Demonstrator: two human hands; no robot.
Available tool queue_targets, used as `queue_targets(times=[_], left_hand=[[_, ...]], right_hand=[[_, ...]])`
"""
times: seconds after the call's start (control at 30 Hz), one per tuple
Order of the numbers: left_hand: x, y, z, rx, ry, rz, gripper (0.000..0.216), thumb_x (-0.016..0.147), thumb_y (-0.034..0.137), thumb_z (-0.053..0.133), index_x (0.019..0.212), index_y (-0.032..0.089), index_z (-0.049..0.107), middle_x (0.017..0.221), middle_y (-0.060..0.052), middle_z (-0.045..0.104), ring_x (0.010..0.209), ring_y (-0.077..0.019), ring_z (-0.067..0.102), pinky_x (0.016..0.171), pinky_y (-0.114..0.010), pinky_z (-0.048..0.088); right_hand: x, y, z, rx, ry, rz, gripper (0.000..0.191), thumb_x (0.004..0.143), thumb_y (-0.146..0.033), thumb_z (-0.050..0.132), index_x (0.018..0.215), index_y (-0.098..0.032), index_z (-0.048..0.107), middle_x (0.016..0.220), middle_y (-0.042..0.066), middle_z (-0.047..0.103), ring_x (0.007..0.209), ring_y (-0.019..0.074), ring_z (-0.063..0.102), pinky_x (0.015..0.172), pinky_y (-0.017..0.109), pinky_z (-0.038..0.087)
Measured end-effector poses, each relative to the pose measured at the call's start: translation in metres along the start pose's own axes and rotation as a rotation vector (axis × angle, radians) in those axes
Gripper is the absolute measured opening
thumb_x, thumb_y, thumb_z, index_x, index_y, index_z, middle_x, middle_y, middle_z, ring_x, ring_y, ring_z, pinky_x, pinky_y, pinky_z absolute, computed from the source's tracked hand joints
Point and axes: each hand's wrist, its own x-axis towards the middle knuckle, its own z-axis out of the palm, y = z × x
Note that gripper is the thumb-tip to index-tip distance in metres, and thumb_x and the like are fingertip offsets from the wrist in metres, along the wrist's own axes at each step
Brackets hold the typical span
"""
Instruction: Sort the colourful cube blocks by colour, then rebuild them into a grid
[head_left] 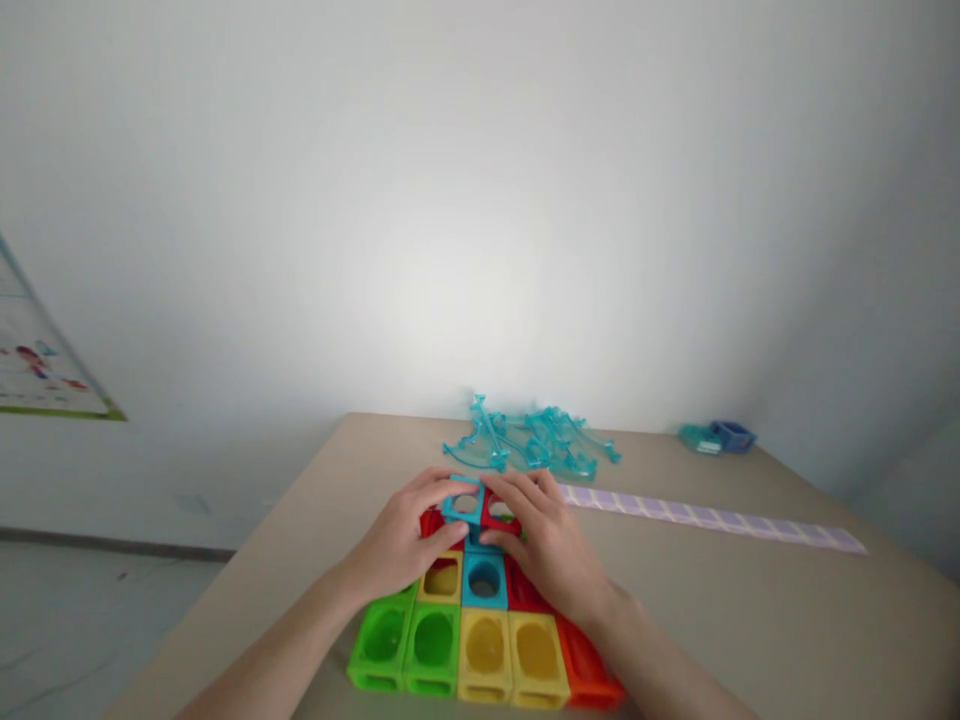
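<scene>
My left hand (409, 535) is closed around the left side of a blue cube block (464, 503) with a round hole. Beside it, my right hand (547, 540) grips a red cube block (499, 510), which touches the blue one. Both blocks sit at the far end of a stepped structure of hollow plastic blocks. Its near row has green blocks (433, 640), yellow blocks (537, 652) and a red sloped piece (589, 668). Behind that row are another yellow block (442, 578) and a lower blue block (484, 580). My hands hide parts of the structure's sides.
Clear teal curved track pieces (536, 440) lie in a pile near the wall. A purple checked strip (697, 515) stretches across the table's right side. At the back right corner are a teal piece (699, 438) and a dark blue box-shaped piece (733, 437).
</scene>
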Motion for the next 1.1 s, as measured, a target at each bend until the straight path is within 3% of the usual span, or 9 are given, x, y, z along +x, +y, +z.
queue_targets(times=[0.1,0.2,0.33,0.53,0.67,0.83,0.97,1.03,1.1], left_hand=[[0.003,-0.013,-0.002,0.039,0.008,-0.012,0.023,0.086,0.033,0.061,0.106,0.024,0.067,0.108,-0.006,0.063,0.103,-0.0212,0.06,0.096,-0.034,0.047],[0.006,-0.031,-0.001,0.11,0.22,-0.07,0.015,0.086,0.032,0.059,0.09,0.02,0.067,0.095,-0.005,0.06,0.092,-0.019,0.061,0.086,-0.031,0.05],[0.007,-0.047,-0.012,0.359,0.443,-0.195,0.012,0.08,0.031,0.062,0.08,0.02,0.066,0.084,-0.003,0.055,0.08,-0.018,0.058,0.076,-0.03,0.049],[0.004,-0.039,-0.038,0.636,0.23,-0.229,0.042,0.081,0.045,0.057,0.046,0.021,0.053,0.058,-0.001,0.052,0.062,-0.0175,0.054,0.063,-0.027,0.039],[0.001,-0.033,-0.043,0.601,0.032,-0.301,0.06,0.083,0.052,0.053,0.034,0.02,0.037,0.039,0.001,0.036,0.045,-0.0141,0.041,0.051,-0.026,0.024],[-0.001,-0.033,-0.051,0.524,-0.05,-0.376,0.059,0.083,0.053,0.049,0.037,0.019,0.038,0.038,0.004,0.027,0.041,-0.0102,0.027,0.049,-0.027,0.012],[0.003,-0.041,-0.054,0.585,0.131,-0.332,0.045,0.085,0.043,0.047,0.048,0.018,0.051,0.044,0.003,0.04,0.048,-0.0127,0.042,0.051,-0.025,0.025],[0.004,-0.046,-0.052,0.57,0.204,-0.255,0.026,0.084,0.034,0.05,0.073,0.017,0.066,0.066,-0.001,0.061,0.067,-0.0177,0.057,0.064,-0.026,0.04],[0.005,-0.049,-0.048,0.515,0.151,-0.161,0.029,0.083,0.026,0.051,0.105,0.017,0.067,0.103,-0.008,0.068,0.096,-0.0221,0.061,0.086,-0.031,0.045]], right_hand=[[-0.005,0.002,0.006,0.047,-0.001,0.088,0.063,0.087,-0.033,0.065,0.143,-0.024,0.037,0.136,0.011,0.052,0.125,0.0263,0.045,0.103,0.047,0.044],[-0.011,0.002,0.01,0.036,-0.085,0.176,0.079,0.085,-0.04,0.065,0.149,-0.02,0.024,0.146,0.015,0.042,0.135,0.0289,0.038,0.106,0.049,0.04],[-0.015,0.0,0.009,-0.009,-0.229,0.289,0.06,0.091,-0.043,0.054,0.142,-0.015,0.04,0.134,0.017,0.055,0.122,0.0307,0.053,0.102,0.048,0.042],[-0.015,-0.002,0.004,-0.041,-0.244,0.346,0.049,0.091,-0.049,0.052,0.125,-0.015,0.059,0.121,0.015,0.064,0.114,0.03,0.058,0.099,0.044,0.043],[-0.013,-0.002,0.002,-0.052,-0.239,0.346,0.042,0.09,-0.048,0.053,0.118,-0.018,0.062,0.114,0.012,0.067,0.109,0.0279,0.06,0.095,0.041,0.043],[-0.012,-0.003,-0.001,-0.07,-0.248,0.333,0.033,0.094,-0.04,0.046,0.111,-0.018,0.065,0.105,0.011,0.068,0.101,0.0249,0.062,0.088,0.036,0.044],[-0.011,-0.003,-0.002,-0.078,-0.251,0.328,0.032,0.096,-0.036,0.043,0.11,-0.018,0.065,0.103,0.01,0.067,0.1,0.0239,0.061,0.087,0.034,0.043],[-0.012,-0.002,-0.003,-0.078,-0.254,0.326,0.031,0.096,-0.035,0.042,0.109,-0.018,0.065,0.103,0.01,0.067,0.1,0.0238,0.061,0.088,0.034,0.043],[-0.012,-0.001,-0.003,-0.074,-0.258,0.327,0.031,0.096,-0.035,0.043,0.109,-0.018,0.065,0.103,0.011,0.067,0.1,0.024,0.061,0.088,0.034,0.043]])
